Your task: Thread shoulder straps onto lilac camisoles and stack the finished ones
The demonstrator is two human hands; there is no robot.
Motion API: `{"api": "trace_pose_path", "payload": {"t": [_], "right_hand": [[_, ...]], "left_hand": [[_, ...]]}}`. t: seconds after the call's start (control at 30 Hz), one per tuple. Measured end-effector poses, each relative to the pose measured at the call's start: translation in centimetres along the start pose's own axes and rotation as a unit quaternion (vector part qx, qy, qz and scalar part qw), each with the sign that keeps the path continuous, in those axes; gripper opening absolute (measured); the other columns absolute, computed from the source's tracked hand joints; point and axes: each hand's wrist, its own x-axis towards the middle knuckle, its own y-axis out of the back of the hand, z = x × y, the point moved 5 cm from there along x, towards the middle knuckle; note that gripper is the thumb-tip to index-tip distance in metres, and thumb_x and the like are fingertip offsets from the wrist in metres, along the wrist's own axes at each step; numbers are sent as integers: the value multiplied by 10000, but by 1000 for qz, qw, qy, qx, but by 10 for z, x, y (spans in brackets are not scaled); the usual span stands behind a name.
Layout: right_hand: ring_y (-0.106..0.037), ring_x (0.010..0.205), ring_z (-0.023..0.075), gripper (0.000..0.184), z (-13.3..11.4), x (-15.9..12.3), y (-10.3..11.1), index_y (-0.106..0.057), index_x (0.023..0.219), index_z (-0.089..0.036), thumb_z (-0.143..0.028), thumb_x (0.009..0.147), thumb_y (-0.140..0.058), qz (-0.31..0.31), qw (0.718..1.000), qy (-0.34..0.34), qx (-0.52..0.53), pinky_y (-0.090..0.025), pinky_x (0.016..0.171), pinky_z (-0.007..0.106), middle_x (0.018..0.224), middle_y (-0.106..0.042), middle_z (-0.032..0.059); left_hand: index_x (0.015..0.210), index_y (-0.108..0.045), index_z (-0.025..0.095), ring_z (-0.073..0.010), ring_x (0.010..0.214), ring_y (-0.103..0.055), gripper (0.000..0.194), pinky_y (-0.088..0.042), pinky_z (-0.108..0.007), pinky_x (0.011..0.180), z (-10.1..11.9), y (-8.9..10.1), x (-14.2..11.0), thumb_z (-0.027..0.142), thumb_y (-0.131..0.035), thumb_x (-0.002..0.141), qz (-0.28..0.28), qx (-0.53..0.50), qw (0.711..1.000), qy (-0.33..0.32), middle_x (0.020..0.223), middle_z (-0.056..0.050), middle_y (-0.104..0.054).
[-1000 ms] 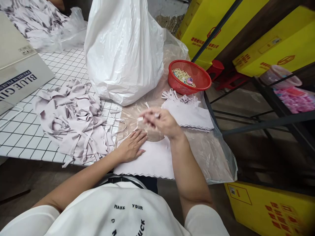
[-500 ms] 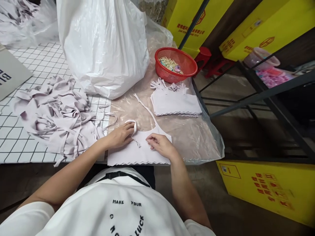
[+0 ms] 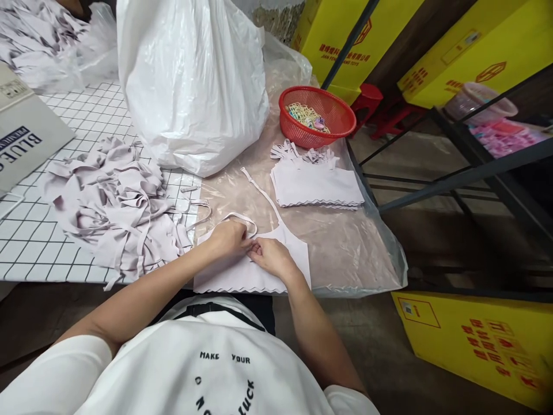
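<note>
A pale lilac camisole-style top [image 3: 298, 262] lies flat at the table's front edge, its wavy hem toward me. One thin shoulder strap [image 3: 265, 195] stretches away across the plastic. The other strap [image 3: 242, 217] curls in a loop above my left hand [image 3: 228, 237], which is closed with its fingertips pinched at the strap's end. Meeting it from the right, my right hand [image 3: 274, 257] is also closed, thumb and fingers pinching at the same spot. The strap's end is hidden between the fingers.
Left of the top lies a heap of lilac garments [image 3: 116, 202]. Behind stand a white plastic bag [image 3: 194, 86] and a red basket [image 3: 317, 115] with small pieces. A stack of folded tops [image 3: 317, 183] lies right. A carton [image 3: 30, 132] and metal frame [image 3: 475, 173] flank the table.
Both hands have come together over the top, and their fingers have closed on the end of the looped strap. The view has shifted slightly.
</note>
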Motion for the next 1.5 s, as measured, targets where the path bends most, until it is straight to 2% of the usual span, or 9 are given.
{"api": "trace_pose_path", "payload": {"t": [0.33,0.47,0.6,0.7,0.77,0.93,1.07,1.33,1.5], "right_hand": [[-594,681,164,112,-4,-5,-2,-639,777,-182,-215,862,-574,11,999,-25,-26,-312,595,259,729,-677,40],[-580,705,148,56,-4,-6,-2,-622,822,-195,-176,858,-583,66,996,41,40,-389,657,256,796,-646,20],[-584,856,161,67,-10,-9,8,-608,855,-205,-147,852,-575,155,971,150,107,-470,799,296,962,-586,44],[-577,884,166,62,-14,-6,18,-591,823,-206,-157,852,-567,177,952,186,168,-483,826,314,962,-571,46],[-579,837,154,37,-13,2,22,-578,830,-205,-221,861,-587,162,937,183,249,-492,788,308,946,-593,38],[-583,784,134,247,-12,31,17,-605,942,-191,-388,813,-682,48,890,149,429,-485,756,293,929,-644,19],[-573,776,147,263,-21,41,6,-654,847,-170,-424,797,-700,-13,891,168,422,-464,758,296,822,-632,9],[-559,794,149,381,-27,49,1,-675,995,-177,-444,733,-752,9,873,153,464,-450,771,294,860,-634,14],[-469,679,117,349,-26,53,1,-626,740,-170,-502,727,-736,22,880,152,450,-380,664,267,714,-551,-21]], "left_hand": [[721,-729,143,-131,605,-534,161,-368,-232,555,-1,-3,12,236,-597,718,-116,-153,981,-21,628,-10,-658],[706,-682,145,-120,626,-517,177,-383,-229,592,1,4,11,261,-550,731,-131,-266,950,-95,644,11,-626],[627,-576,152,-100,580,-456,235,-355,-229,555,-5,14,12,344,-597,760,-101,-368,919,-103,611,20,-558],[602,-578,145,-89,566,-449,345,-348,-221,538,-11,19,14,442,-683,745,-84,-449,886,-80,591,15,-543],[627,-630,135,-80,556,-450,367,-346,-210,525,-16,23,16,476,-736,707,-59,-503,861,-53,581,12,-546],[708,-704,118,-56,492,-442,368,-309,-184,449,-29,30,19,427,-856,577,5,-601,798,38,564,17,-560],[633,-630,130,-53,448,-451,366,-316,-183,414,-33,33,19,373,-890,548,36,-641,764,65,548,22,-567],[620,-586,134,-59,436,-497,363,-373,-175,418,-36,37,19,340,-884,594,82,-656,747,71,517,35,-562],[702,-579,134,-88,521,-612,268,-439,-164,451,-35,47,24,235,-827,681,69,-688,718,85,692,-32,-701]]}}
